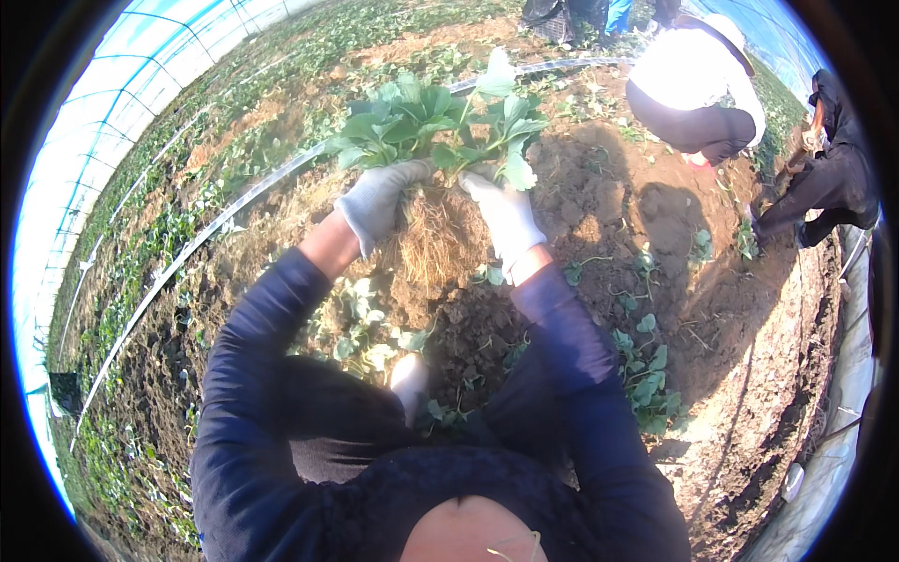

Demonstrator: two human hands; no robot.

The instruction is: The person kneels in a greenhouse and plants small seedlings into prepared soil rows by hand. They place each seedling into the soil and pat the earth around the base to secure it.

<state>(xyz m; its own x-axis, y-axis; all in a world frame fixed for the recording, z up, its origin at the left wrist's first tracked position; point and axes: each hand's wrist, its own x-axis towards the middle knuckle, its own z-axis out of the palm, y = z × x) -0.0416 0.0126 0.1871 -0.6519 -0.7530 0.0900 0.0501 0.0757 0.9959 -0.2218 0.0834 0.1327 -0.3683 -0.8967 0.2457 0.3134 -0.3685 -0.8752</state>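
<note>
A bunch of leafy strawberry plants (pixel 421 123) is held up before me, its bare roots (pixel 428 242) dangling below. My left hand (pixel 386 197), in a pale knitted glove, grips the bunch near the base of the stems. On the other side my right hand (pixel 499 211), in a whiter glove, closes around the stem bases as well. The fingers of both hands are partly hidden by leaves and roots. Under the roots lies dark, loosened soil (pixel 456 316), with scattered leaves (pixel 362 344) close to my foot (pixel 409 383).
A white irrigation tape (pixel 232 211) curves across the planted bed. At the upper right a crouching person (pixel 692 84) wears a white top and hat. Another person (pixel 822 168) stands at the right rim with a handled tool. Uprooted plants (pixel 650 386) lie right of my knee. Greenhouse framing (pixel 105 126) arches at left.
</note>
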